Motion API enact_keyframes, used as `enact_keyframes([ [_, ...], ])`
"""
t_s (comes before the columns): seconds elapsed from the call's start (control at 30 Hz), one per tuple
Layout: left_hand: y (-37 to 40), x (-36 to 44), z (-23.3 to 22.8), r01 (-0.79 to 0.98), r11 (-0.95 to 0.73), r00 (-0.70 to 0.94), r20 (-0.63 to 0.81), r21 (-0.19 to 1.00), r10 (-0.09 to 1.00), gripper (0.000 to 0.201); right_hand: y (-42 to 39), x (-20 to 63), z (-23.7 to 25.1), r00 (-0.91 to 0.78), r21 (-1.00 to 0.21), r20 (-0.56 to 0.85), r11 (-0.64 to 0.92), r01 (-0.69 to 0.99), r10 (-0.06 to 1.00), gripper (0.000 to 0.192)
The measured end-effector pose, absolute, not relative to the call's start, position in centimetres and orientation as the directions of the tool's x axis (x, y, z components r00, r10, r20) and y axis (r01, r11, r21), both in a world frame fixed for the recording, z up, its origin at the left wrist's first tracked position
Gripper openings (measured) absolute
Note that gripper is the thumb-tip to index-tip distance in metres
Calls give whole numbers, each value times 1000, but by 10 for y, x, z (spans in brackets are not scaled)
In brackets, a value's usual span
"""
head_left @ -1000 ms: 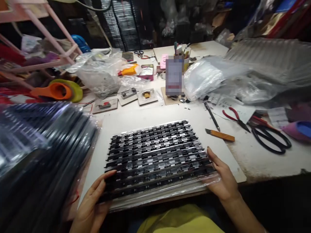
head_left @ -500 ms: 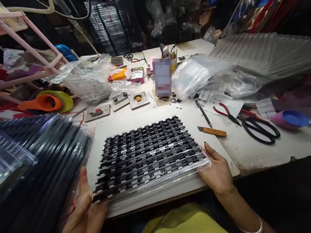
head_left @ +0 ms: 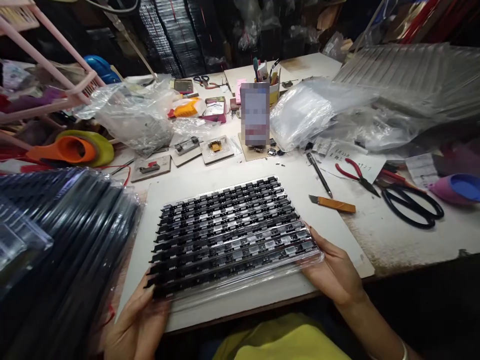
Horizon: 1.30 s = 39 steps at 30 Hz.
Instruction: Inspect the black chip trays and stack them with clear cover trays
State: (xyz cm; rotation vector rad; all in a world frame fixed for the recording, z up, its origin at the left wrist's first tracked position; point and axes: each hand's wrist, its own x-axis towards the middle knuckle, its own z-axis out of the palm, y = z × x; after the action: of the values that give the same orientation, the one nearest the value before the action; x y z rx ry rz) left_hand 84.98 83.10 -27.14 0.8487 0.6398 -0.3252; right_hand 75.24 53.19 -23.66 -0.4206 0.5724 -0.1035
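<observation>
Clear plastic tray (head_left: 232, 235) of black parts rows, lying on white board (head_left: 262, 300) at near table edge. Left hand (head_left: 140, 320) grips tray's near-left corner, fingers closed on it. Right hand (head_left: 333, 272) clasps near-right corner likewise. Orange-handled knife (head_left: 333, 204) just beyond, right.

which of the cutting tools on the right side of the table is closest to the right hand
The orange-handled utility knife, lying just beyond the right hand. The red pliers and black scissors lie farther right.
</observation>
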Motion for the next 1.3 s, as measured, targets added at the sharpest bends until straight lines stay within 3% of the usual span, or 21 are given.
enact_keyframes([
  [0.13, 833, 850, -274, 499, 642, 780, -624, 581, -42, 49, 534, 753, -233, 803, -418, -550, 908, -28, -229, 25],
  [0.37, 836, 846, -272, 527, 603, 824, -533, 598, -192, 39, 537, 752, -230, 686, -449, -672, 890, -78, -279, 28],
  [0.8, 841, 845, -269, 549, 618, 826, -481, 563, -295, 35, 537, 748, -230, 664, -554, -675, 815, -169, -321, 32],
  [1.0, 843, 836, -268, 554, 679, 806, -513, 482, -295, 39, 537, 739, -230, 604, -608, -695, 767, -204, -390, 32],
  [1.17, 841, 830, -269, 466, 819, 826, -497, 335, -266, 29, 543, 732, -231, 570, -661, -670, 731, -168, -475, 28],
  [1.3, 840, 828, -271, 453, 842, 835, -470, 294, -286, 35, 546, 733, -232, 584, -664, -661, 730, -161, -472, 29],
])
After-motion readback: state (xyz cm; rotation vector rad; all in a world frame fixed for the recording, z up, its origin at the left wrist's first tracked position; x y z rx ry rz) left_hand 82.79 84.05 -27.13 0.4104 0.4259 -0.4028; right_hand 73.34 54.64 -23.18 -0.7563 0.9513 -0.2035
